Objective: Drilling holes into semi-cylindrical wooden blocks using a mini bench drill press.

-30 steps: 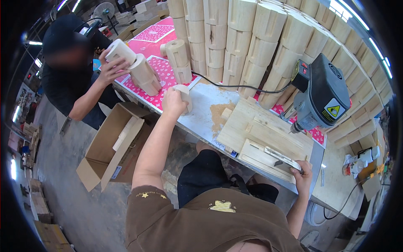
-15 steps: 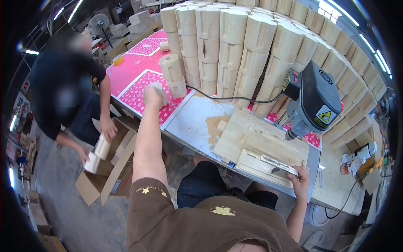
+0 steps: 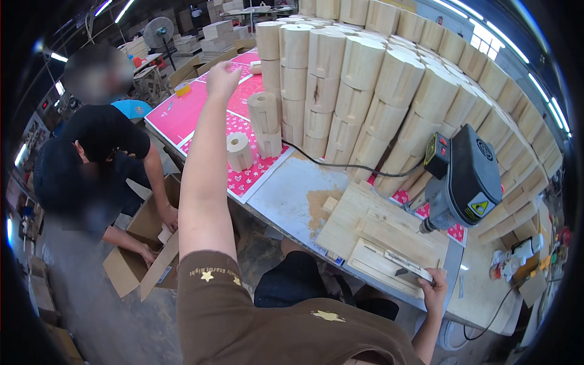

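Note:
My left arm stretches far out over the pink-covered table, and my left hand (image 3: 224, 80) is raised with its fingers apart, holding nothing. Close to its fingertips a short wooden piece (image 3: 256, 67) lies on its side. Below the arm, a round wooden block with a hole in its top (image 3: 239, 153) stands on the pink sheet beside two stacked wooden cylinders (image 3: 265, 121). At the bench's right front, my right hand (image 3: 433, 285) is closed on the end of a narrow metal bar (image 3: 406, 264) lying along a wooden jig (image 3: 371, 258).
A black-and-grey drill head (image 3: 468, 176) hangs over the wooden board. Tall stacks of grooved wooden cylinders (image 3: 359, 91) line the back. A black cable (image 3: 340, 164) crosses the bench. At left, a co-worker (image 3: 91, 158) bends over an opened carton (image 3: 125, 267). Yellow tape (image 3: 182, 89) lies farther off.
My left hand has let go of the round wooden block, which now stands on the pink sheet, and has reached farther away. The co-worker has lowered the wooden pieces into the carton.

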### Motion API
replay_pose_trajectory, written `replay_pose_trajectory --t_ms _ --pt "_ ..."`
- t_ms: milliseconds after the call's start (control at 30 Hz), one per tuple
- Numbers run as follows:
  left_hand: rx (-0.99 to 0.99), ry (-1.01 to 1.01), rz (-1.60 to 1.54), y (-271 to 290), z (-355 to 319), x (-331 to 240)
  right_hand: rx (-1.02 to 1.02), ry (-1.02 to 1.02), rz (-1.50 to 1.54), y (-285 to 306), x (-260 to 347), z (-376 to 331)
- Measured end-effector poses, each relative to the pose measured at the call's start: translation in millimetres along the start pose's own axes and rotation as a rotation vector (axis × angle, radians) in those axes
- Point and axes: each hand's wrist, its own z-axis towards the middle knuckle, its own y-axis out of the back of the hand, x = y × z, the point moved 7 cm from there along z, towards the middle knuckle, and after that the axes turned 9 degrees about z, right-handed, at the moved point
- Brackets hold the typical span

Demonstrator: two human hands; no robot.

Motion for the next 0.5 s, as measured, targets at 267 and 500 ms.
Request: replay_pose_trajectory --t_ms 267,500 --pt "0.124 0.057 -0.183 -42.6 78.9 -22.3 -0.03 -0.076 0.031 2.6 -6.8 0.2" --pt "0.096 0.023 -0.399 -89.2 95.9 -54.7 -0.067 -0.141 0.046 4.2 -11.8 -3.5"
